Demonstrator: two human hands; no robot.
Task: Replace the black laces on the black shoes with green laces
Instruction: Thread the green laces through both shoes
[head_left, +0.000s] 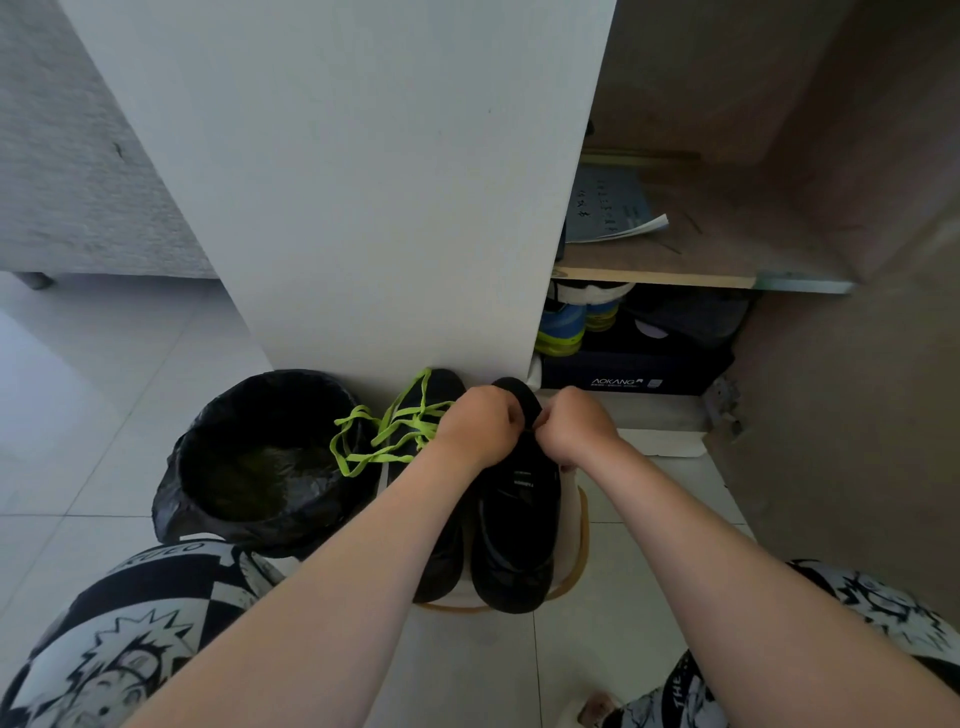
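Head view: black shoes (511, 525), loose green laces (387, 431) alongside.

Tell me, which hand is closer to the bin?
Left. The left hand is nearer the bin, which sits to its left beyond the green laces. The right hand is farther off, across the shoe.

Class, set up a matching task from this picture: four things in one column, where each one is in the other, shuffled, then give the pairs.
Things
1. green laces
2. bin
3. booklet
4. both hands

Places
A. on the open cabinet's shelf
B. at the right shoe
C. draped over the left shoe
D. far left, black bag inside

Pairs: 1-C, 2-D, 3-A, 4-B
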